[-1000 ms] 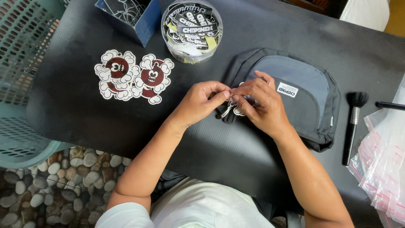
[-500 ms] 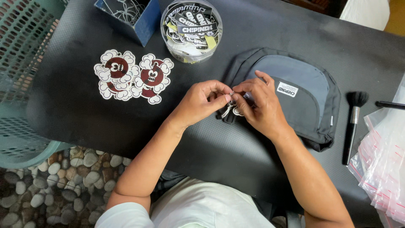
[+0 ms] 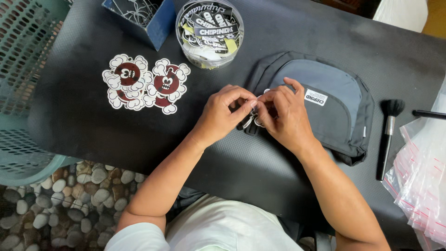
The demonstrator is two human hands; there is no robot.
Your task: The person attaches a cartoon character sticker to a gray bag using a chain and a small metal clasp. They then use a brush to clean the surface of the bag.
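Pinched between the fingertips of both hands is a small metal ring or clasp (image 3: 254, 120), held at the left end of a grey fabric pouch (image 3: 332, 100). Thumb and forefinger of the left hand (image 3: 223, 114) are closed on it from one side, and the right hand (image 3: 283, 116) curls over it from the other, its fingers resting on the pouch. So much of the piece is covered by fingers that its exact shape and how it joins the pouch cannot be made out.

Soft and rounded, the pouch has a darker border and a small white sewn label, and it lies on a black, finely textured table mat (image 3: 139, 135). Two die-cut cartoon stickers (image 3: 146, 83) in red and white lie flat to the left. Behind them stand a clear round tub of printed labels (image 3: 209, 30) and a blue box (image 3: 139, 16), cut off by the top edge. A black brush (image 3: 388, 135) lies right of the pouch, beside glossy clear plastic bags (image 3: 423, 176).
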